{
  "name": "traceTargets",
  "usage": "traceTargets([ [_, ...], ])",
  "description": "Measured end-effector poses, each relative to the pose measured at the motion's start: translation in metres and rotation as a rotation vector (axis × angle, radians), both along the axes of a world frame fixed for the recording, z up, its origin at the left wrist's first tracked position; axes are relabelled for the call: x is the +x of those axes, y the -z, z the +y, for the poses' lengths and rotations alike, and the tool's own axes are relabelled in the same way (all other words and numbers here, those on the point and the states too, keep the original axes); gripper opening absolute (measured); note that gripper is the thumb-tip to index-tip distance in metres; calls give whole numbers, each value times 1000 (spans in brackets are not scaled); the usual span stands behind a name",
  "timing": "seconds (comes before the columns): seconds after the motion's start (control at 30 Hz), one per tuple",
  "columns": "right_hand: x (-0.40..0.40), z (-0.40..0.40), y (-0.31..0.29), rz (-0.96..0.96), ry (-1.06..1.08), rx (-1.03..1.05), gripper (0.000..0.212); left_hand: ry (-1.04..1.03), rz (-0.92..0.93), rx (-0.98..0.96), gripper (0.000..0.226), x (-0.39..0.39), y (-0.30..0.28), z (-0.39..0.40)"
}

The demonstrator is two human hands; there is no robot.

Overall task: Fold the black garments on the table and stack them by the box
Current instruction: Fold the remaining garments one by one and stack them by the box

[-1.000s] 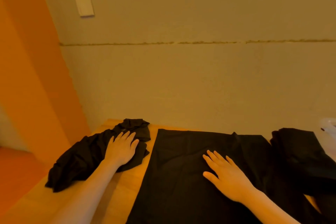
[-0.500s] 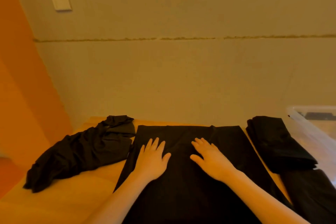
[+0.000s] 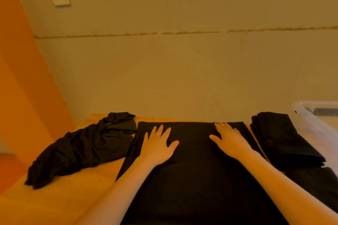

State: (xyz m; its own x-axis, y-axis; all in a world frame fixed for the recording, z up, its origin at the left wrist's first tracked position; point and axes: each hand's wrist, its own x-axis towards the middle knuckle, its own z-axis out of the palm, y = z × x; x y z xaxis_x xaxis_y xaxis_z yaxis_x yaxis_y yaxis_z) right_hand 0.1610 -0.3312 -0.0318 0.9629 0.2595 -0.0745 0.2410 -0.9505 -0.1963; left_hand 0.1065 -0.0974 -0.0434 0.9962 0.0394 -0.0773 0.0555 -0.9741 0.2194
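Observation:
A black garment (image 3: pixel 193 173) lies spread flat on the wooden table (image 3: pixel 60 197) in front of me. My left hand (image 3: pixel 158 145) presses flat on its left part, fingers straight and spread. My right hand (image 3: pixel 231 139) lies flat on its far right part, near the top edge. A crumpled black garment (image 3: pixel 80 147) sits to the left on the table. A folded black garment (image 3: pixel 282 137) lies at the right, beside a clear plastic box (image 3: pixel 311 117).
A beige wall (image 3: pixel 182 69) rises right behind the table's far edge. An orange wall (image 3: pixel 22 87) stands at the left, past the table's left edge. More black cloth (image 3: pixel 316 182) lies at the right, below the folded garment.
My left hand left the crumpled garment and came onto the flat one. Both hands then slid apart across it, the right one toward its far edge. The view shifted right, revealing the box.

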Motion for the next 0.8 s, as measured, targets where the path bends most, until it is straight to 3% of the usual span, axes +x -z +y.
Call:
traceTargets([
  [0.1,15,17,5,42,-82,-3,63,19,10,17,64,22,3,-5],
  [0.33,52,-23,29,34,93,-50,63,-90,47,21,63,47,23,18],
  [0.57,56,-29,30,22,102,-58,64,-73,39,50,62,49,24,14],
  [0.63,52,-29,27,23,86,38,63,-67,31,29,61,47,21,12],
  [0.73,38,-32,13,105,148,395,60,-101,-86,-10,57,35,14,8],
  [0.8,23,-27,2,76,145,467,58,-117,-170,-14,54,20,10,1],
])
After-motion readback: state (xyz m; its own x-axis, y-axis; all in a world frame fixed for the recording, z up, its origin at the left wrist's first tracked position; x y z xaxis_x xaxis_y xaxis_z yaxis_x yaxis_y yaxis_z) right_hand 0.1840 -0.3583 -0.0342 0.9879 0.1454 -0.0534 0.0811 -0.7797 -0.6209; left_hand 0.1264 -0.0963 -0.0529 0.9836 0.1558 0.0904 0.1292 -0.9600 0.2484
